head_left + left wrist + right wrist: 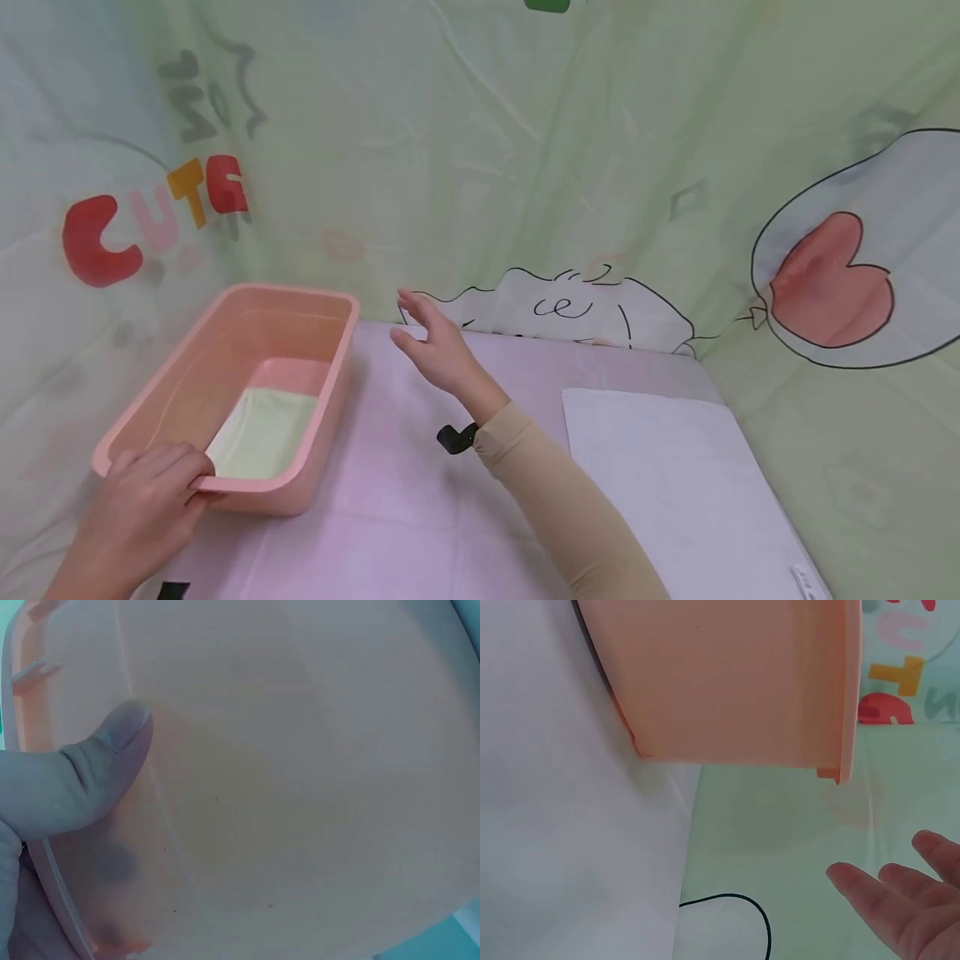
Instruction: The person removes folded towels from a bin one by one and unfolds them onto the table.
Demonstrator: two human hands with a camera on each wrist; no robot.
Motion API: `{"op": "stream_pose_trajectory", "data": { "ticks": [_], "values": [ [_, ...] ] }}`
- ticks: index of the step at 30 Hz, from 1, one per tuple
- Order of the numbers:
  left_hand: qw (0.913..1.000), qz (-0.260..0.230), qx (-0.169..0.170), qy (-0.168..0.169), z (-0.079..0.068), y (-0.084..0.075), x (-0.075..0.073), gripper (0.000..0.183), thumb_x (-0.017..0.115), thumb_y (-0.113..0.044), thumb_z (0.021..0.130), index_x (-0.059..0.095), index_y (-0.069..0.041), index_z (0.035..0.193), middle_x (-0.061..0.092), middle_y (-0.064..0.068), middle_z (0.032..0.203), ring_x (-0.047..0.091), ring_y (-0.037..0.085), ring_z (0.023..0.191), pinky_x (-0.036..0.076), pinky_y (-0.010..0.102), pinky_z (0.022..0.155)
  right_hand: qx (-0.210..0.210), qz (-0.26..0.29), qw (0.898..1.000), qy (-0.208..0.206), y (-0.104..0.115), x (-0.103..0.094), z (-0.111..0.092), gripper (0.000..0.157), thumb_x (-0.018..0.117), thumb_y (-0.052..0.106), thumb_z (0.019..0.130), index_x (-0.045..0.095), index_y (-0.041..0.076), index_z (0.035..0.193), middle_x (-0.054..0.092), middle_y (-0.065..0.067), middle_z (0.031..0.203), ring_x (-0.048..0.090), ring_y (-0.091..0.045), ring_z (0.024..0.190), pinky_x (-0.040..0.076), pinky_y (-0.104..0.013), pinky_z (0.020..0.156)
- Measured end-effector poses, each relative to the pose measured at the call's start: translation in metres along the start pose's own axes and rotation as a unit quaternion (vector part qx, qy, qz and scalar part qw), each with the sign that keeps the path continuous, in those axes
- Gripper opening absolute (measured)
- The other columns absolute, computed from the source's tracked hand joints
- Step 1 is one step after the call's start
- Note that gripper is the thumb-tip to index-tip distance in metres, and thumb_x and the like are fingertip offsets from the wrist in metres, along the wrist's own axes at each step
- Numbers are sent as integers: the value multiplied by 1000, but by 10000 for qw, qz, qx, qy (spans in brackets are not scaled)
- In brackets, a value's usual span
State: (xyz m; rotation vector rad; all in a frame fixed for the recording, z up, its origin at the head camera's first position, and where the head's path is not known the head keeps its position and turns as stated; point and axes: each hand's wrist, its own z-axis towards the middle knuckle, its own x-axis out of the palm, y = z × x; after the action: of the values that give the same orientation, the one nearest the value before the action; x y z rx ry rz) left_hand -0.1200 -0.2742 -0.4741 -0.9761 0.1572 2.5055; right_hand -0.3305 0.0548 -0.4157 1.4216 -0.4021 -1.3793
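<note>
By the pink-lilac surface's [405, 533] left edge I see a plain pink bin [332, 408], a pale green cloth [266, 429] inside; by the right edge, a white sheet [667, 492]. My sleeve [570, 508] is beige. Red, pink and orange letters [93, 246] pattern the pale curtain [360, 167].

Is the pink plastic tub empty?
Not empty: the head view shows a pale green cloth lying inside the pink plastic tub.

A tub [326, 425] sits left on the table [390, 525], a cloth [266, 433] inside, the left hand [146, 500] at its near rim [255, 484]. The right hand [441, 354] is between the tub and a sheet [667, 492] at right. A curtain [487, 167] hangs behind them.
</note>
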Motion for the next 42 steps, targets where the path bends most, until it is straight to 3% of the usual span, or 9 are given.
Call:
{"op": "stream_pose_trajectory", "data": {
  "ticks": [10,17,23,27,31,36,38,42],
  "values": [
    [9999,-20,122,-111,10,-10,10,55,36,-51,112,54,-20,70,49,-13,66,48,12,65,25,27,72,-37,-130,9999,-50,8,-4,6,62,65,30,108,41,28,166,53,3,165,45,-18,158,51,-47,119],
    [9998,-60,157,-121,14,-20,14,54,36,-47,112,55,-18,71,51,-11,67,50,15,66,25,29,71,-64,-113,9999,-17,17,-3,13,62,64,31,109,41,27,166,54,3,165,44,-19,158,41,-53,126],
    [9993,-308,124,-170,14,-30,21,28,51,-28,97,56,-18,71,51,-10,67,48,16,65,24,28,71,-126,-86,9998,89,25,-2,20,60,63,38,109,42,31,165,55,6,164,44,-18,158,39,-53,128],
    [9979,-427,170,-455,16,-37,28,30,47,-26,98,55,-19,69,47,-12,65,45,13,63,23,28,71,-185,-35,9997,133,29,-1,26,58,62,33,109,43,29,165,58,4,162,47,-21,157,38,-53,129],
    [9984,-406,125,-383,18,-47,31,32,45,-25,100,54,-18,70,48,-11,66,47,13,64,24,28,72,-145,56,9997,168,32,-1,33,57,61,26,108,46,26,163,61,1,158,52,-24,153,40,-53,127],
    [9988,-477,-34,106,19,-61,29,12,67,-14,83,58,-16,74,55,-8,69,54,16,69,27,29,75,-3,178,9995,273,33,-4,39,58,62,26,107,46,25,163,62,-3,157,52,-24,153,44,-50,125],
    [9987,-491,-39,134,19,-64,30,12,70,-13,79,59,-17,75,55,-8,70,54,16,70,27,29,75,17,248,9992,300,34,-7,40,58,63,27,107,46,23,163,62,-5,156,53,-25,152,47,-47,123],
    [9986,-507,42,-115,20,-71,36,17,59,-18,90,57,-17,73,52,-8,68,52,15,68,27,29,74,132,494,9977,446,34,-10,43,59,64,25,107,47,21,162,62,-8,156,56,-26,149,56,-44,113]
  ]
}}
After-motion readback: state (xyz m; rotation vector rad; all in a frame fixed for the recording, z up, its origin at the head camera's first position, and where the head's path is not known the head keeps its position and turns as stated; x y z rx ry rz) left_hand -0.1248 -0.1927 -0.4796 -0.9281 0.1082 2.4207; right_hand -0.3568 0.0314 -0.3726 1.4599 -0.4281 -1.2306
